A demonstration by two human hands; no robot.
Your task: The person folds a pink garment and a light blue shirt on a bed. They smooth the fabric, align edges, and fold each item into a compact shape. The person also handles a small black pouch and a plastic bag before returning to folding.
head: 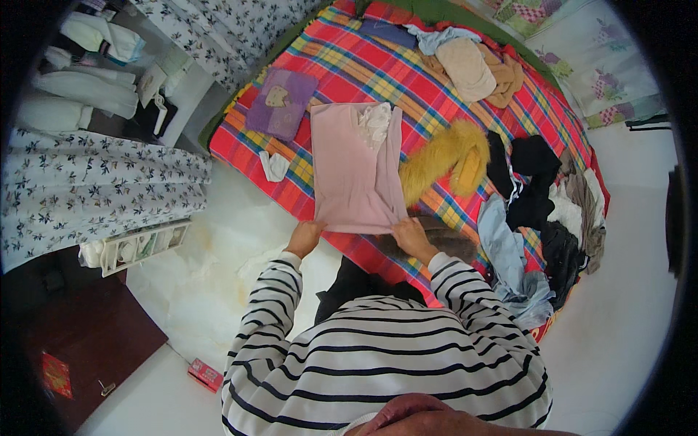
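Observation:
A pink garment (349, 174) with a white lace part (375, 125) lies flat on the plaid bedspread (272, 174), its near edge at the bed's edge. My left hand (306, 237) grips the near left corner, and my right hand (413, 237) grips the near right corner. Left of the garment are a folded purple towel-like cloth (281, 103) and a small white cloth (275, 166). A yellow furry item (450, 158) lies against its right side. Brown fur (450, 240) lies beside my right hand, partly hidden by it.
Black clothes (531, 180), pale blue jeans (501, 234) and other clothes are heaped on the bed's right side. Beige garments (466, 68) lie at the far end. An open wardrobe with hanging clothes (90, 90) and a floral curtain (103, 191) stands left. A white rack (144, 248) is near the floor.

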